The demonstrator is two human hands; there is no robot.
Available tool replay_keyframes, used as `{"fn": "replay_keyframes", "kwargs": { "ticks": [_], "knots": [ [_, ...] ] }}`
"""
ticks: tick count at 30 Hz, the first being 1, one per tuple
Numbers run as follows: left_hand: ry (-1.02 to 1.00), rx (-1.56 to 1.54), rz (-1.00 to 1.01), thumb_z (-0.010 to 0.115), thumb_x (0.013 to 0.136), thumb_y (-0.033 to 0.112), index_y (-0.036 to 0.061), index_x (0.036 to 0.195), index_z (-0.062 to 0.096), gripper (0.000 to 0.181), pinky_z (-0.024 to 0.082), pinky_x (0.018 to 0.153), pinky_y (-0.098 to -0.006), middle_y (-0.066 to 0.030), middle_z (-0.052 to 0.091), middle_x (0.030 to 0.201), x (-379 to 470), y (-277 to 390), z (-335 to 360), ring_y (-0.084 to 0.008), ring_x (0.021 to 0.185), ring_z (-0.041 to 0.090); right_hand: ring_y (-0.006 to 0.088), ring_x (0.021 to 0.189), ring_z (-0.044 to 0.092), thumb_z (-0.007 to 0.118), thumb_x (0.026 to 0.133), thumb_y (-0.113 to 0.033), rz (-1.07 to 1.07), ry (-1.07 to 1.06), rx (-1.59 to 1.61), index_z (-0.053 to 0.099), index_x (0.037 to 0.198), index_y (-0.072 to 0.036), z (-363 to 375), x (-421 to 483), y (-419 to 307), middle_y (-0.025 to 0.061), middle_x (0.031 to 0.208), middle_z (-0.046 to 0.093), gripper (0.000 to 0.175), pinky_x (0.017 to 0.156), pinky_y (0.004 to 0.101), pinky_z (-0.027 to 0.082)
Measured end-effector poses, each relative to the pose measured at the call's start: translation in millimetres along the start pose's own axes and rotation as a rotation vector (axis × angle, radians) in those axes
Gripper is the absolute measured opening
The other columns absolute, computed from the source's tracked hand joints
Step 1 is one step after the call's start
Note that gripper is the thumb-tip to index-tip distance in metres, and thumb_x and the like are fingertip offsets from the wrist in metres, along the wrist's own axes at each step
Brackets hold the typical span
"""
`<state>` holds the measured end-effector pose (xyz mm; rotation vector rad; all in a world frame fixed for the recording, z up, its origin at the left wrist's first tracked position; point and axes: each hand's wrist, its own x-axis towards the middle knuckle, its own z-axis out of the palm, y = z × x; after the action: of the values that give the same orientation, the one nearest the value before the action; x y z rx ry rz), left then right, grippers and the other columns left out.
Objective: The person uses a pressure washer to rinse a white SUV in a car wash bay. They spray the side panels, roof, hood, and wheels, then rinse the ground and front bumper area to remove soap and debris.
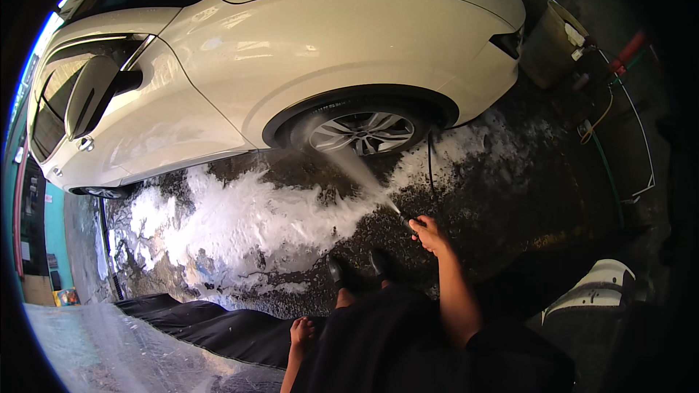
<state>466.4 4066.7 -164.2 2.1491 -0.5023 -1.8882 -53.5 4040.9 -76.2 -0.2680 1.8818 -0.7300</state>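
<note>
My right hand point(430, 234) grips a black spray nozzle point(407, 219), from which a fan of water point(357, 172) sprays onto the front wheel point(363, 132) of a white car point(349, 33). The wheel has silver spokes and a black tyre. A thin black hose point(431, 166) hangs down near the wheel and passes behind my right hand. At my side is my left hand point(302, 331), its fingers curled, beside a black sheet; whether it holds anything does not show. White foam point(235, 218) lies on the wet floor between me and the car.
My black shoes point(336, 272) stand on the wet floor. A black sheet point(202, 322) and clear plastic point(136, 349) hang at lower left. A large bin point(546, 46), a white metal frame point(639, 114) and a green hose point(606, 166) are at right, above a white object point(592, 286). The side mirror point(90, 95) sticks out at left.
</note>
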Motion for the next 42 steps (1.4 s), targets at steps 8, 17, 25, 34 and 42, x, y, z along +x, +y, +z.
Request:
{"fn": "replay_keyframes", "kwargs": {
  "ticks": [8,17,25,34,42],
  "knots": [
    [0.006,0.025,-0.014,0.058,0.099,0.024,0.0083,0.119,0.055,0.026,0.042,0.047,-0.0287,-0.004,0.061,0.087,1.2,2.1,4.4,-0.0153,0.062,0.059,0.007,0.053,0.05,0.063,0.096,-0.04,-0.029,-0.074,0.053,0.061,0.117,-0.007,-0.7,-17.9,-18.3,0.0023,0.078,0.063,0.039,0.04,0.027,0.031],
    [-0.02,0.021,0.002,0.057,0.098,0.022,0.0082,0.117,0.056,0.023,0.041,0.046,-0.0293,-0.0044,0.06,0.083,9.4,-0.7,6.5,-0.0156,0.059,0.058,0.0074,0.04,0.036,0.058,0.098,-0.046,0.103,0.109,0.288,0.053,0.127,-0.014,-31.2,-2.2,21.9,0.003,0.079,0.06,0.044,0.035,0.0263,0.028],
    [-0.056,0.053,0.02,0.058,0.096,0.022,0.0094,0.115,0.056,0.023,0.041,0.046,-0.0299,-0.0033,0.06,0.082,21.4,-4.0,5.2,-0.0152,0.06,0.058,0.0087,0.041,0.035,0.056,0.098,-0.051,0.284,0.217,0.511,0.055,0.121,-0.021,-74.7,26.0,92.4,0.0023,0.075,0.057,0.038,0.036,0.0272,0.026],
    [-0.035,0.094,0.019,0.058,0.097,0.024,0.0092,0.118,0.056,0.025,0.042,0.047,-0.0293,-0.0034,0.06,0.083,17.3,-8.5,3.2,-0.0148,0.06,0.058,0.0098,0.042,0.035,0.053,0.098,-0.054,0.492,0.23,0.523,0.056,0.106,-0.019,-97.2,53.4,127.5,0.0012,0.068,0.055,0.037,0.039,0.0287,0.025],
    [-0.054,0.034,0.061,0.058,0.097,0.025,0.0087,0.118,0.056,0.026,0.043,0.047,-0.0294,-0.0041,0.061,0.084,19.8,-19.1,-4.2,-0.0151,0.059,0.058,0.019,0.08,0.065,0.057,0.098,-0.047,0.022,0.159,-0.077,0.056,0.134,-0.008,-39.0,24.5,22.5,0.0089,0.093,0.068,0.053,0.074,0.0408,0.051]
  ]
}}
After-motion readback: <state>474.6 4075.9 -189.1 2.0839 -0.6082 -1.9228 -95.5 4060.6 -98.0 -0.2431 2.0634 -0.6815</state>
